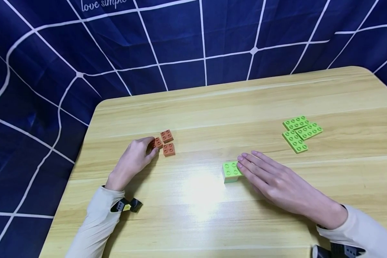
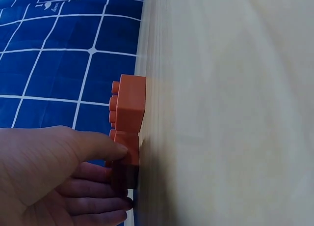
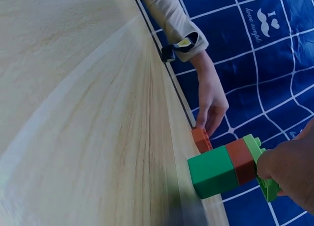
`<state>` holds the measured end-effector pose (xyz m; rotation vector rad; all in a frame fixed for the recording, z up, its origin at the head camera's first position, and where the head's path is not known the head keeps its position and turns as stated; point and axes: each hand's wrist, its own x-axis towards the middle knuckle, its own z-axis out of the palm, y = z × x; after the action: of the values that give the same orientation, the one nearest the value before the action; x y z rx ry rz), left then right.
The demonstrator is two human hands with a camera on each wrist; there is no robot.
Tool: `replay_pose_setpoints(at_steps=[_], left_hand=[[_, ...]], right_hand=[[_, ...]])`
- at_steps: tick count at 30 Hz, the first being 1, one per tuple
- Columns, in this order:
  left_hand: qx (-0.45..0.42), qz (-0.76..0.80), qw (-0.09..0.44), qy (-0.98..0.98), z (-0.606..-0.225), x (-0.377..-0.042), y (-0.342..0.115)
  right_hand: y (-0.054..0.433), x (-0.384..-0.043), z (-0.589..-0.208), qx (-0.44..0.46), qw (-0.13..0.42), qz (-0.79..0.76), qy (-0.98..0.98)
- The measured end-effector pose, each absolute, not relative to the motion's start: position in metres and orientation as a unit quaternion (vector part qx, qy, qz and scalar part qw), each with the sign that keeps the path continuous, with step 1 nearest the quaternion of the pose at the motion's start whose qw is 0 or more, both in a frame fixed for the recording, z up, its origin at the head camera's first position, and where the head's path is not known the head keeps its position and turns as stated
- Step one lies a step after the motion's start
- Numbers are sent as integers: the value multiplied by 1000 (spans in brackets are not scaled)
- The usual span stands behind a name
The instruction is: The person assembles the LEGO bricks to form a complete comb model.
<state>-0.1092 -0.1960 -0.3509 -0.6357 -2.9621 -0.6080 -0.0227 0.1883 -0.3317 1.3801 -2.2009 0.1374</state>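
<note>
Your right hand [image 1: 274, 181] reaches over the pale, wood-grained counter [image 1: 193, 229], fingers and thumb pinching the overhanging end of a flat, studded, lime-green plastic plate [image 1: 231, 167]. That plate caps a smooth-sided stack: a boxy orange-red plastic brick [image 3: 241, 160] over a deep-green plastic block [image 3: 212, 172]. Farther off, your left hand [image 1: 132, 157] pinches one small, four-studded orange plastic brick [image 1: 157, 143] beside two matching bricks [image 1: 169, 149]. Beyond, to the right, lie three eight-studded lime plates [image 1: 306, 132]; behind hangs creased, white-gridded navy cloth [image 1: 225, 36].
</note>
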Motion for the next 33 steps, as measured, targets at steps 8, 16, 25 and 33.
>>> replay_pose_setpoints(at_steps=[8,16,25,33], left_hand=[[-207,-199,22,-958,-351,-108,-197],[-205,-199,24,-958,-350,-105,-197],[-206,-197,27,-958,-346,-100,-196],[-212,-166,45,-962,-345,-98,-194]], right_hand=[[188,-23,-331,509,262,51,-818],[188,-23,-332,511,266,55,-815],[187,-23,-331,510,263,54,-818],[187,-23,-330,505,260,54,-821]])
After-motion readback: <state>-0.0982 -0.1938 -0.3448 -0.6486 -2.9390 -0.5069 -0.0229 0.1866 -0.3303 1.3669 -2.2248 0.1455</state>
